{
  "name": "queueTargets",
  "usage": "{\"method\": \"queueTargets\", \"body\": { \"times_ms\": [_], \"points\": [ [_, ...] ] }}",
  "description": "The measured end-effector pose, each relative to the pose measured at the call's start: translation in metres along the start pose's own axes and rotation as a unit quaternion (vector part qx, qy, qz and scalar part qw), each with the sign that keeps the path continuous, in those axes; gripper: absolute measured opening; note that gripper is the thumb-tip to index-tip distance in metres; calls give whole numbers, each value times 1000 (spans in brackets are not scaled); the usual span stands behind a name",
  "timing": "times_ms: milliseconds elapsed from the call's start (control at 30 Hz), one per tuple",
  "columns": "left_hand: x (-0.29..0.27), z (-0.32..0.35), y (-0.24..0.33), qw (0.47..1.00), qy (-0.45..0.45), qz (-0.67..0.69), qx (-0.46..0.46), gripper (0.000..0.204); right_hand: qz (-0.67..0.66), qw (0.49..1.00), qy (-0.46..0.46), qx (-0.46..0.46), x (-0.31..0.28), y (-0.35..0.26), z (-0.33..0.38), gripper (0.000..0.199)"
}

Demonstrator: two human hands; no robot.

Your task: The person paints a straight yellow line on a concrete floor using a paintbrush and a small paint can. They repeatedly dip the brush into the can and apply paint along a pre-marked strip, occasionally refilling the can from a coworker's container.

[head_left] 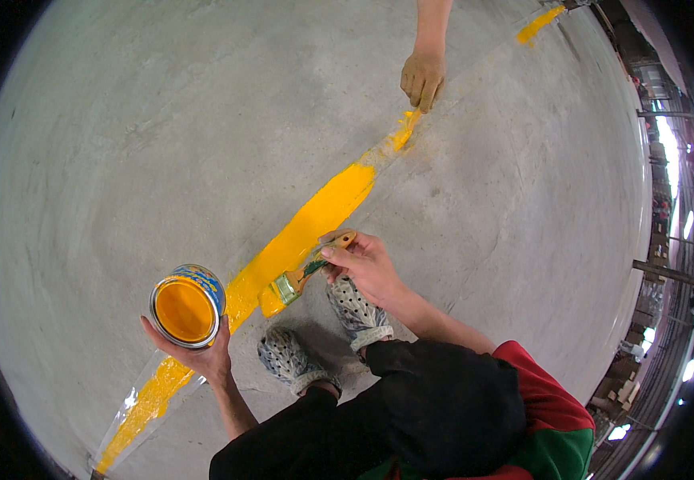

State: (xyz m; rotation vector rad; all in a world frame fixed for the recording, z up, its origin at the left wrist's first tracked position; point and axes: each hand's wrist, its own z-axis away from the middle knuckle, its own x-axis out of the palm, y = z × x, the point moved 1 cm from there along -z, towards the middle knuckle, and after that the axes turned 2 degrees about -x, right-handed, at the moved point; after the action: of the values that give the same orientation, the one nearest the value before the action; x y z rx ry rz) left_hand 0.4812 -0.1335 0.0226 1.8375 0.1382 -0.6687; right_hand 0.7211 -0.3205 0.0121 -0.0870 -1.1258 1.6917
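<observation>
My left hand (203,354) is closed around the lower side of an open paint can (209,282) with a blue, paint-smeared wall and yellow paint inside. The wooden handle of a flat paintbrush (287,286) is gripped by the fingers of my right hand (369,268). Its yellow-loaded bristles rest at the near edge of a wide yellow stripe (319,216) painted diagonally across the floor. At the stripe's far end, a co-worker's hand (423,78), dirty on the back, reaches down to a narrow yellow-coated piece (404,132); its kind is unclear.
Grey concrete floor (155,144) surrounds the stripe. Clear, paint-smeared film or tape (143,404) lies along it at lower left. My patterned clogs (291,356) stand close beside the stripe. Another yellow patch (540,26) is at far right, with stacked boxes (623,380) along the right edge.
</observation>
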Motion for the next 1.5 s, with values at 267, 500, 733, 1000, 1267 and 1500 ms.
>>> {"method": "queueTargets", "body": {
  "times_ms": [267,500,733,1000,1267,1500],
  "points": [
    [1,0,-2,998,5,49,-24,122,3,1000,3,1,1,0,0,22],
    [0,0,-4,999,7,31,-15,122,-11,1000,6,-8,2,0,0,23],
    [0,1,-4,999,4,47,-16,123,-11,1000,-1,-9,2,-1,1,23],
    [1,1,-2,998,2,54,-17,122,-13,1000,2,-7,2,0,2,24],
    [-1,0,-2,1000,-1,22,-2,122,-20,1000,-5,-6,2,0,2,25],
    [-1,1,-4,999,-6,46,-12,123,-18,1000,-8,-12,2,1,2,23]
  ]
}}
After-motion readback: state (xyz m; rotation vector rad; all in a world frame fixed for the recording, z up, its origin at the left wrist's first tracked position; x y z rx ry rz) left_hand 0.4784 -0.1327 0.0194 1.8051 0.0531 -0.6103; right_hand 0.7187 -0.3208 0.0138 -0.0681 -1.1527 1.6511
